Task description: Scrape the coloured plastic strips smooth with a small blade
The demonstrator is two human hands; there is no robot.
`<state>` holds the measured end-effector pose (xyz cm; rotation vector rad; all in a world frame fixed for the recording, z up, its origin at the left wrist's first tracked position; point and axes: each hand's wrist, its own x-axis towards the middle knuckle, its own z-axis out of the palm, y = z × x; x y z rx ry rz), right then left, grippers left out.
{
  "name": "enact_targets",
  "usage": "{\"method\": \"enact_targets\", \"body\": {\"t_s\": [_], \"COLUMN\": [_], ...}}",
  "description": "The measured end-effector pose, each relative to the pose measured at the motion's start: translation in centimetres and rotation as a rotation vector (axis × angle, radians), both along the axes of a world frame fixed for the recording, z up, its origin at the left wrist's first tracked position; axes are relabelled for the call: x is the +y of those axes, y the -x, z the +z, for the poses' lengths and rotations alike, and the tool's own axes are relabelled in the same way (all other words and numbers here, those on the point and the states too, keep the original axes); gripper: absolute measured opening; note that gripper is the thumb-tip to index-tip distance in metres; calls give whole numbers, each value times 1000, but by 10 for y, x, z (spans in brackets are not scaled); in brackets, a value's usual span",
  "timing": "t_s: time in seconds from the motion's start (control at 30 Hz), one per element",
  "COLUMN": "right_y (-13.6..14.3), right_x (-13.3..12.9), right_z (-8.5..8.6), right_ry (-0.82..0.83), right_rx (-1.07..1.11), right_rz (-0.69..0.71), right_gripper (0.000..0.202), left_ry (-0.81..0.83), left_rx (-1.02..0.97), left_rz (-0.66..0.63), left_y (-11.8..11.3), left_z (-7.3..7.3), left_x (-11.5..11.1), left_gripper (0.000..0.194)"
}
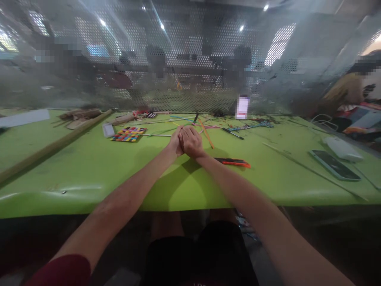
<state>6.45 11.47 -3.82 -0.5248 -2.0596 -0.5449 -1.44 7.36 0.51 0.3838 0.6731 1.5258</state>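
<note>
My left hand and my right hand are clasped together over the middle of the table, both arms stretched forward. The right hand's fingers fold over the left, and no object shows in the clasp. Behind them lies an orange strip. A thin white stick runs toward the left hand from a colourful woven square. Close to my right wrist is an orange-and-black tool, perhaps a cutter, partly hidden by the forearm. A dark pen lies farther right.
A bamboo pole crosses the left side of the green-covered table. At right are a phone, a white case and a thin stick. A perforated screen stands behind; a person is at far right.
</note>
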Motion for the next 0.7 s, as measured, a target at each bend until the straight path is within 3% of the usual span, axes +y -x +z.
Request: {"method": "enact_targets", "body": {"t_s": [0.4,0.7], "right_y": [-2,-4], "right_x": [-6,-5], "right_z": [1,-2], "right_ry": [-41,-29], "right_rx": [80,80], "right_rz": [43,51], "right_gripper": [38,35], "left_ry": [20,10], "left_rx": [-14,-37], "left_rz": [48,86], "left_y": [-7,-11], "left_z": [9,6], "left_x": [-10,-11], "left_gripper": [45,39]}}
